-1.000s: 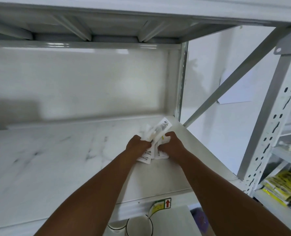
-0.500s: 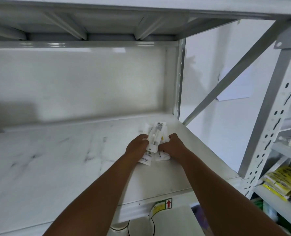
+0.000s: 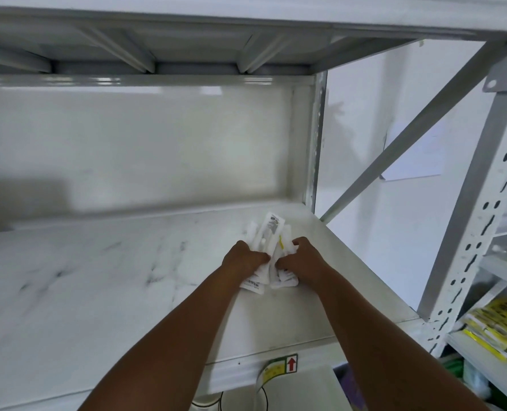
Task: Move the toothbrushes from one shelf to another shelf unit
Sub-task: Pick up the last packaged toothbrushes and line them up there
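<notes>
A bundle of toothbrushes (image 3: 271, 229) in white packets with barcodes lies on the white marbled shelf (image 3: 98, 286), near its back right corner. My left hand (image 3: 243, 259) grips the bundle's left side and my right hand (image 3: 301, 258) grips its right side. Both hands rest low on the shelf surface with the packets fanning out beyond the fingers and below the palms. One packet shows a yellow strip between my hands.
The shelf above (image 3: 187, 48) hangs low over the space. A grey upright post (image 3: 314, 137) marks the right end, with a diagonal brace (image 3: 409, 129) beyond. Another shelf unit (image 3: 483, 203) at the right holds yellow packets (image 3: 501, 324). A red arrow label (image 3: 290, 364) sits on the shelf's front edge.
The top packet has swung from tilted right to nearly upright, and my hands have squeezed the bundle closer together. The bundle stays in the same spot on the shelf.
</notes>
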Demonstrator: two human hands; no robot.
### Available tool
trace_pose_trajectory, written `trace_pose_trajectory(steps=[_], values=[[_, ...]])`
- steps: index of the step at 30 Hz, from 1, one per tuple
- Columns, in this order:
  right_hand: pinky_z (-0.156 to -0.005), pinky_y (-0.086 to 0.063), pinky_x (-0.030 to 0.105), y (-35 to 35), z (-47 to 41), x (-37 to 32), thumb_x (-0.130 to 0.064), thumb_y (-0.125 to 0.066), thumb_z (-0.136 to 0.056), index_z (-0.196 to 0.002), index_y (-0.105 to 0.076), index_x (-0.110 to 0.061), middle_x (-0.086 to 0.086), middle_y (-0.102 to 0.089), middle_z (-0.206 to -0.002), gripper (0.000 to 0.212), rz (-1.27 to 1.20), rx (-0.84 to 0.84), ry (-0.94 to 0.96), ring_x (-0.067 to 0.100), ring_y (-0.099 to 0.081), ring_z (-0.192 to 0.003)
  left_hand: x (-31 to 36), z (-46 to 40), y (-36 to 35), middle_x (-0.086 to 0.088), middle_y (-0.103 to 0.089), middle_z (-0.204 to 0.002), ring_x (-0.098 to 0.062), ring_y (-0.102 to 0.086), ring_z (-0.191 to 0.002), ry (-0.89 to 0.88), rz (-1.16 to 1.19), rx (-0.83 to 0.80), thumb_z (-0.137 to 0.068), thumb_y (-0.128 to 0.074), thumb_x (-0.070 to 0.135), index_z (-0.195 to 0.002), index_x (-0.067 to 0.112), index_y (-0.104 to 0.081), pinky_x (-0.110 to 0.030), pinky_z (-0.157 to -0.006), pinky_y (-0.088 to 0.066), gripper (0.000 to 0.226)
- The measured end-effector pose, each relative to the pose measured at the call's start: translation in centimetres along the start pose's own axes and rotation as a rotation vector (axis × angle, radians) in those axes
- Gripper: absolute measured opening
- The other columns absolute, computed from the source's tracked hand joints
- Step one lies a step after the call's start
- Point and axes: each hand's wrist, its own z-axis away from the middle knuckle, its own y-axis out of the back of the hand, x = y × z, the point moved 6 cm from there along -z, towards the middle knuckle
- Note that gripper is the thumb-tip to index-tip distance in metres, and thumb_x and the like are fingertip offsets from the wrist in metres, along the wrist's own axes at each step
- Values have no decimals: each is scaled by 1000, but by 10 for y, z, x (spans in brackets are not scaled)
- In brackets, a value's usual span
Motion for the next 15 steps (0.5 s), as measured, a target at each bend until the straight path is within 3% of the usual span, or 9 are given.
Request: trace_pose_trajectory(steps=[2, 5, 9, 15], values=[[-78, -41, 28, 1, -3, 3, -15, -73, -75, -136, -38, -8, 9, -57, -110, 71, -2, -4, -6, 23, -58, -97, 0, 2, 2, -7, -62, -90, -29, -66, -92, 16, 46, 2, -75, -70, 30, -102, 6, -58, -31, -76, -46, 38], [-78, -39, 26, 3, -4, 4, -15, -72, -77, -137, -38, -7, 6, -51, -107, 70, 28, -4, -9, 21, -53, -94, 0, 4, 5, -5, -62, -83, -29, -67, -84, 14, 65, 24, -59, -64, 38, -100, 7, -62, -32, -73, -48, 52], [-75, -40, 27, 4, -4, 4, -13, -70, -77, -130, -45, -4, 6, -52, -106, 60, 67, 13, -6, 23, -53, -93, -2, 3, 7, -9, -62, -84, -27, -64, -77, 16, 142, 24, -62, -63, 32, -92, 9, -59, -33, -72, -49, 38], [-73, -41, 27, 3, -8, 4, -13, -70, -75, -112, -54, -2, 7, -56, -98, 41, 98, 39, 23, 24, -55, -88, 0, 7, 8, -5, -57, -90, -29, -61, -88, 43, 102, 53, -61, -64, 28, -104, 10, -49, -35, -75, -49, 49]])
